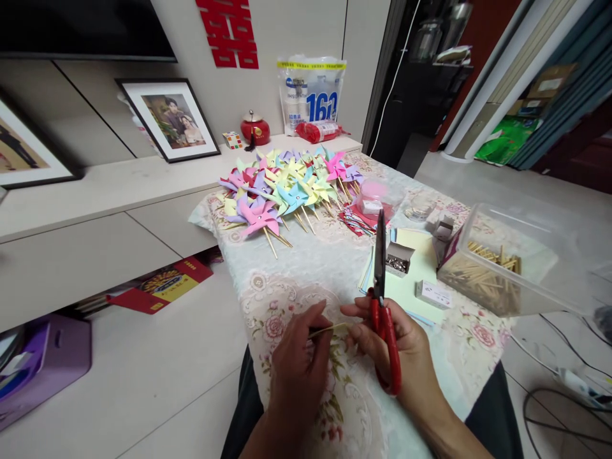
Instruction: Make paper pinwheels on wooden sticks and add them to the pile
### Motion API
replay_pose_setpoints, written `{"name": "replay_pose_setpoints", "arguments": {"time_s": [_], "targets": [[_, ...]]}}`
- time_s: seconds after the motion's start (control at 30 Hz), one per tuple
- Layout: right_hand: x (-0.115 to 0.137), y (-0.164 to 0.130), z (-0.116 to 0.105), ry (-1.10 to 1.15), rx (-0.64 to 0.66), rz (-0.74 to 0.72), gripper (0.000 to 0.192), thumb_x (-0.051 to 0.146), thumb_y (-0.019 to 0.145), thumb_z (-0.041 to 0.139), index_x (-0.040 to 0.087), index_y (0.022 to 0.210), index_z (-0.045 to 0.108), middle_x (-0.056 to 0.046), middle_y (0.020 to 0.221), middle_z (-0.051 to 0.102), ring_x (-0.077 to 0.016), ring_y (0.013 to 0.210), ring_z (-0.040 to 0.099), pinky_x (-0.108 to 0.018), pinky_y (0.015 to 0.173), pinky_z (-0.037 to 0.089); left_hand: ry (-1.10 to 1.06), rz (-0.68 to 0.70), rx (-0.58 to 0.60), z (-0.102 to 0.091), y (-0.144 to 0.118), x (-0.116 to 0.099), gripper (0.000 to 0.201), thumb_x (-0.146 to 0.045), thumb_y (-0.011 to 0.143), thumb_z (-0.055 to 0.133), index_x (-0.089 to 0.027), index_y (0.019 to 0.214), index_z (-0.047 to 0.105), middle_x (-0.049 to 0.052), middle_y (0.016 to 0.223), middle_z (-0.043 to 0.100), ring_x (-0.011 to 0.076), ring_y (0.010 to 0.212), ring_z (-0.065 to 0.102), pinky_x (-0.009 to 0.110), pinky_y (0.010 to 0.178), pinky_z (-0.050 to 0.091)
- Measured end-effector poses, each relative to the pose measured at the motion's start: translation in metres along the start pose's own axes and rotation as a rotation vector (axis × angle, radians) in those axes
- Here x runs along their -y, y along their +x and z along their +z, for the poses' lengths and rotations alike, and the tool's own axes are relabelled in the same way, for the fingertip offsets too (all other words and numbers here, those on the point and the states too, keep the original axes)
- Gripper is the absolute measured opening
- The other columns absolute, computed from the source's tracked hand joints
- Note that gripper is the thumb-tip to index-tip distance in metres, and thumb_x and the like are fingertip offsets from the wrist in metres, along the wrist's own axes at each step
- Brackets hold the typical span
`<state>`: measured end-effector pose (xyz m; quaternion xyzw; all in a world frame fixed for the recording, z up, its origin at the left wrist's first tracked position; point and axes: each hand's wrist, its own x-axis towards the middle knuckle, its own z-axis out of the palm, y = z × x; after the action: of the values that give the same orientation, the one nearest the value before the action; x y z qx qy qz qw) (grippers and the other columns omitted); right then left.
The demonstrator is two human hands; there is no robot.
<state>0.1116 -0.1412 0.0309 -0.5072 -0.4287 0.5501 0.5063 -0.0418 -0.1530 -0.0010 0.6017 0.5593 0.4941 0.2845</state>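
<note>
A desk (306, 268) draped in a floral lace cloth fills the middle of the view, running away from the person's lap toward a low white shelf (119, 178) that carries two framed pictures. At the far end of the desk lies a heap of pastel paper pinwheels (287, 188) on wooden sticks. To the right stands a clear plastic box (507, 255) holding many sticks, tipped toward the person, with a stack of pale yellow paper sheets (411, 274) just beside it. On those sheets sit a small open box of pins (399, 258) and a small white box (433, 294). Near the desk's front edge, the right hand (401, 350) is closed around red-handled scissors (382, 299), whose blades point up and away, pressed together. The left hand (299, 357) pinches a thin wooden stick (329, 329) between thumb and fingers, and the stick's other end meets the right hand's fingertips.
</note>
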Motion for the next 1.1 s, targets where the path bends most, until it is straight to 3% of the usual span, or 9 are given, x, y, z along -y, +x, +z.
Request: {"name": "replay_pose_setpoints", "arguments": {"time_s": [0.13, 0.23, 0.43, 0.53, 0.67, 0.8, 0.9, 1.03, 1.1], "targets": [[0.0, 0.002, 0.002, 0.048, 0.067, 0.022, 0.038, 0.036, 0.068, 0.086, 0.02, 0.097, 0.066, -0.001, 0.081, 0.073, -0.0139, 0.066, 0.067, -0.025, 0.064, 0.056, -0.03, 0.036, 0.027, -0.002, -0.004, -0.005, 0.038, -0.014, 0.085, 0.062, -0.026, 0.121, 0.063, 0.004, 0.095, 0.072, 0.0198, 0.088, 0.068, 0.033, 0.081, 0.054], [0.002, 0.005, -0.003, 0.041, 0.066, 0.044, 0.038, 0.037, 0.07, 0.086, 0.02, 0.098, 0.066, 0.001, 0.076, 0.068, -0.012, 0.062, 0.063, -0.023, 0.059, 0.053, -0.151, -0.065, 0.081, -0.008, -0.007, -0.006, 0.051, -0.014, 0.076, 0.071, -0.028, 0.125, 0.065, 0.009, 0.12, 0.068, 0.027, 0.108, 0.063, 0.039, 0.093, 0.05], [0.009, 0.01, -0.012, 0.05, 0.177, 0.113, 0.039, 0.041, 0.072, 0.083, 0.017, 0.097, 0.065, 0.002, 0.071, 0.064, -0.0101, 0.055, 0.059, -0.022, 0.051, 0.05, -0.812, -0.679, 0.171, -0.015, 0.0, -0.008, 0.047, -0.049, 0.088, 0.061, -0.021, 0.126, 0.061, 0.014, 0.113, 0.066, 0.0258, 0.092, 0.065, 0.037, 0.073, 0.053], [0.011, 0.01, -0.011, 0.048, 0.288, 0.13, 0.036, 0.036, 0.073, 0.083, 0.018, 0.097, 0.065, 0.003, 0.07, 0.064, -0.0091, 0.055, 0.058, -0.02, 0.051, 0.049, -1.018, -0.846, 0.291, -0.01, 0.007, -0.011, 0.052, -0.054, 0.086, 0.062, -0.017, 0.123, 0.061, 0.011, 0.096, 0.068, 0.0217, 0.078, 0.065, 0.032, 0.062, 0.05], [0.011, 0.01, -0.009, 0.037, 0.356, 0.141, 0.035, 0.036, 0.074, 0.083, 0.018, 0.099, 0.065, 0.0, 0.076, 0.069, -0.0121, 0.06, 0.063, -0.022, 0.053, 0.051, -1.068, -0.859, 0.322, -0.006, 0.014, -0.01, 0.05, -0.029, 0.073, 0.082, -0.021, 0.119, 0.065, 0.0, 0.077, 0.064, 0.0156, 0.071, 0.063, 0.028, 0.067, 0.049], [0.012, 0.009, -0.016, 0.038, 0.194, 0.068, 0.038, 0.041, 0.077, 0.078, 0.019, 0.104, 0.064, -0.006, 0.092, 0.073, -0.0137, 0.061, 0.064, -0.026, 0.055, 0.051, -1.102, -0.863, 0.209, -0.006, 0.025, -0.002, 0.035, -0.022, 0.065, 0.087, -0.018, 0.097, 0.073, -0.001, 0.07, 0.064, 0.0118, 0.067, 0.061, 0.024, 0.067, 0.05], [0.01, 0.002, -0.026, 0.013, 0.125, 0.049, 0.043, 0.051, 0.078, 0.075, 0.018, 0.103, 0.064, -0.002, 0.07, 0.067, -0.0115, 0.048, 0.054, -0.025, 0.047, 0.044, -1.109, -0.855, 0.082, -0.007, 0.034, 0.007, 0.028, -0.023, 0.064, 0.088, -0.019, 0.089, 0.075, -0.001, 0.076, 0.068, 0.0088, 0.064, 0.058, 0.018, 0.058, 0.047], [0.0, -0.025, -0.046, 0.014, 0.298, 0.159, 0.072, 0.083, 0.064, 0.063, 0.017, 0.093, 0.068, 0.004, 0.045, 0.046, -0.011, 0.04, 0.041, -0.026, 0.044, 0.039, -1.113, -0.844, 0.029, -0.005, 0.039, 0.017, 0.025, -0.024, 0.069, 0.085, -0.022, 0.092, 0.075, -0.002, 0.075, 0.067, 0.0069, 0.059, 0.053, 0.016, 0.051, 0.043], [-0.008, -0.041, -0.06, -0.06, 0.386, 0.258, 0.067, 0.08, 0.067, 0.063, 0.019, 0.091, 0.071, 0.0, 0.052, 0.053, -0.0128, 0.045, 0.048, -0.027, 0.051, 0.046, -1.11, -0.828, 0.002, -0.004, 0.039, 0.019, 0.023, -0.023, 0.07, 0.084, -0.022, 0.091, 0.075, -0.002, 0.078, 0.068, 0.0076, 0.062, 0.055, 0.016, 0.055, 0.046]]}}
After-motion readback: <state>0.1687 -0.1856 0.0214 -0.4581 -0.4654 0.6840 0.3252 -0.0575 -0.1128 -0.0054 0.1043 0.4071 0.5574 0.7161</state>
